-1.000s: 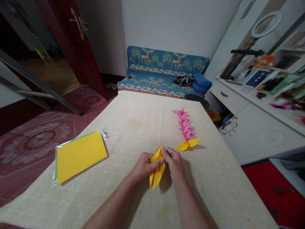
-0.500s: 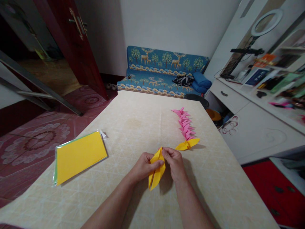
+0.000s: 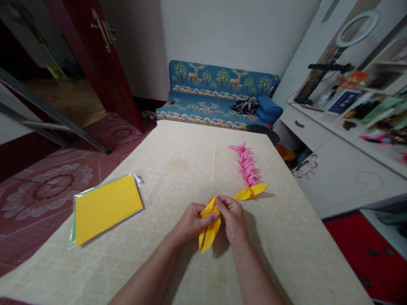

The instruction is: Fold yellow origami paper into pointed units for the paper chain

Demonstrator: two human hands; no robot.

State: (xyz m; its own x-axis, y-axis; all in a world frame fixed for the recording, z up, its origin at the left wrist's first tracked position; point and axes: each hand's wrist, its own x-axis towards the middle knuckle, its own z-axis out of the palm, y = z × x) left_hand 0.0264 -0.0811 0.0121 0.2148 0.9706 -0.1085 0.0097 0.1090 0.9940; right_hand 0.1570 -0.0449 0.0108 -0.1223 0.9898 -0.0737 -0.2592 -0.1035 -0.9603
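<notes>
A long folded piece of yellow paper [image 3: 208, 235], pointed at its ends, is held between my two hands above the table. My left hand [image 3: 193, 222] grips its left side, thumb pressed over the front. The fingertips of my right hand [image 3: 231, 214] pinch its upper tip. Just beyond my right hand lies a yellow folded paper piece [image 3: 250, 192] with two wing-like ends. It touches the near end of a row of several pink folded paper pieces [image 3: 248, 165].
Yellow paper sheets [image 3: 106, 209] in a clear sleeve, with green showing at the edge, lie on the left of the cloth-covered table [image 3: 159, 182]. Beyond the table stands a blue patterned sofa [image 3: 203, 101]. A white cabinet [image 3: 346, 169] stands right, a ladder [image 3: 57, 123] left.
Almost nothing differs. Both hands keep their hold on the yellow paper, which has shifted very slightly to the right.
</notes>
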